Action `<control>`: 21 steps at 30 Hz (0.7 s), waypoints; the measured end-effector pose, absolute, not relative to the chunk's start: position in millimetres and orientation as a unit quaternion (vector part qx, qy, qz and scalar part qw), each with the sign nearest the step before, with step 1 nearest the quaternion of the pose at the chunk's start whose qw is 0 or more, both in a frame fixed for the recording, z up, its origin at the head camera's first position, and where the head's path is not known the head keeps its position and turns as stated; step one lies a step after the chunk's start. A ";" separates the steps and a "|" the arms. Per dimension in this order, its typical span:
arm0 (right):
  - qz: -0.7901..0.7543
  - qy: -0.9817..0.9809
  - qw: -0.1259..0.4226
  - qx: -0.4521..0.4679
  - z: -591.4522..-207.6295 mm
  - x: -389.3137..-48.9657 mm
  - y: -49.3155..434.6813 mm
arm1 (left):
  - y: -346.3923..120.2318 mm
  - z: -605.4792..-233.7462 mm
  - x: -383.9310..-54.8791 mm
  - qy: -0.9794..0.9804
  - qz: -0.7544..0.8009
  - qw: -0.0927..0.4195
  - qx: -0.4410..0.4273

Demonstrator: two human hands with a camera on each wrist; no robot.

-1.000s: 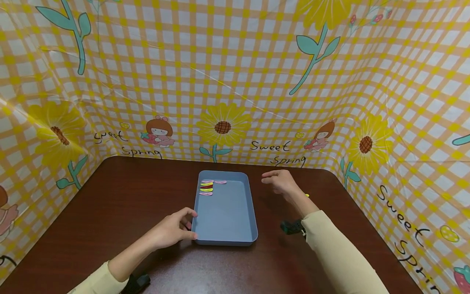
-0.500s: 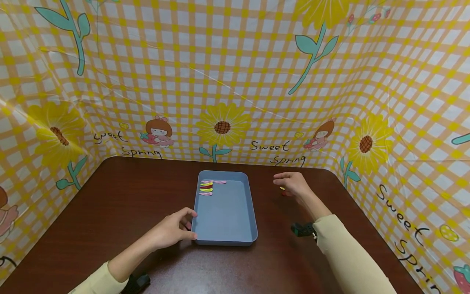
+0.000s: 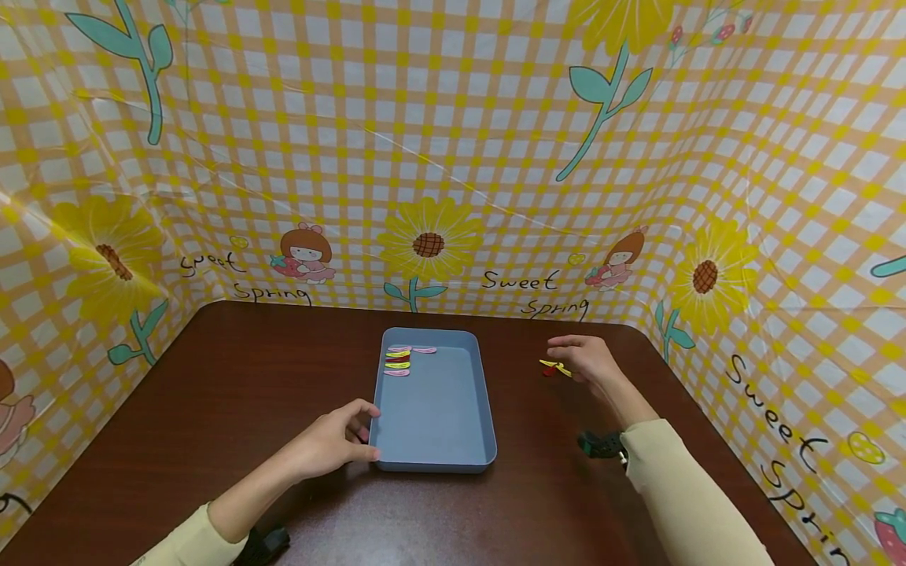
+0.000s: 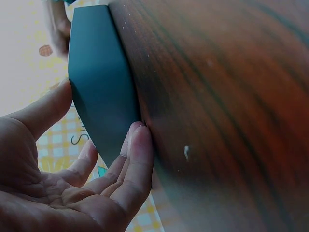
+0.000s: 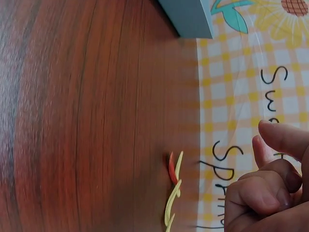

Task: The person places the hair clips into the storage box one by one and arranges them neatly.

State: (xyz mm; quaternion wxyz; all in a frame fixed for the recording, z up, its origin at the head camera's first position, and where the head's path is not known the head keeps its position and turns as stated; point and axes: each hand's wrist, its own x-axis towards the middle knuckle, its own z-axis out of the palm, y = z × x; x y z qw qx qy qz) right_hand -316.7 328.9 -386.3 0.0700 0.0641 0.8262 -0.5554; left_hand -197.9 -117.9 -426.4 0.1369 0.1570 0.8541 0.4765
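A blue-grey tray (image 3: 432,409) lies on the table, and my left hand (image 3: 333,440) holds its left side near the front corner. In the left wrist view the thumb touches the tray's rim, and curled fingers (image 4: 140,145) meet its lower edge. Pink, yellow and dark red hair clips (image 3: 398,365) lie stacked in a column at the tray's back left, with one pink clip (image 3: 425,350) beside the top one. My right hand (image 3: 591,362), loosely bent and holding nothing, hovers right of the tray. Just left of it lie loose yellow clips (image 3: 559,365) and a red clip (image 3: 548,373), partly hidden by the hand.
Dark brown wooden table (image 3: 283,354) surrounds the tray. A checked cloth (image 3: 495,157) with sunflowers and lettering rises behind it and at both sides. Black straps or devices (image 3: 600,445) show at the wrists.
My right hand has moved right and slightly toward me, away from the tray. The loose yellow and red clips have come into sight beside it. The left hand and tray stay put.
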 end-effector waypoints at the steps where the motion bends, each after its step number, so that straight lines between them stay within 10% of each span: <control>1: -0.556 0.826 0.069 0.065 -386.8 -316.8 330.9 | -117.8 -426.3 -197.8 0.854 0.477 0.137 0.157; 21: -0.534 0.841 0.047 0.077 -400.4 -314.5 371.1 | -118.3 -426.2 -197.0 0.857 0.473 0.135 0.153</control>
